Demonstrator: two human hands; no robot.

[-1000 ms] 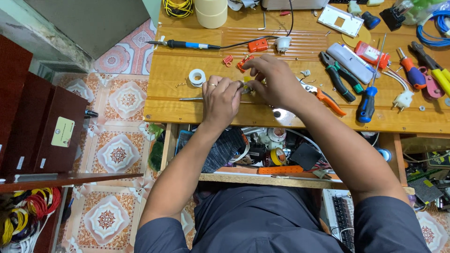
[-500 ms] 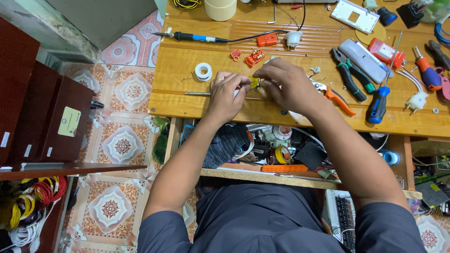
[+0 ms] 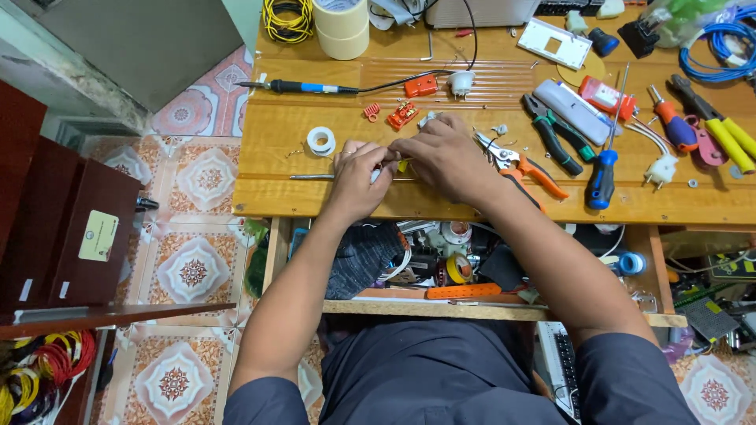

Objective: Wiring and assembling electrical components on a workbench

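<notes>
Over a wooden workbench (image 3: 283, 197), my left hand (image 3: 361, 179) and my right hand (image 3: 445, 155) meet, fingertips pinched together on a small yellow-tipped part (image 3: 402, 165). The part is mostly hidden by my fingers. Beneath my left hand lies a thin metal tool (image 3: 315, 177), flat on the bench. A small white tape roll (image 3: 320, 141) sits just left of my left hand. Orange-handled snips (image 3: 524, 165) lie right beside my right wrist.
A soldering iron (image 3: 307, 87), red connector pieces (image 3: 403, 115), pliers (image 3: 551, 134), screwdrivers (image 3: 605, 173), a white plug (image 3: 660, 169) and masking tape rolls (image 3: 342, 25) cover the bench. An open drawer (image 3: 441, 267) full of parts is under the bench edge. A dark cabinet (image 3: 71, 228) stands left.
The view has shifted, so the bench sits lower and further right in the picture. Both hands stay joined at the same spot on the bench, still pinching the small part.
</notes>
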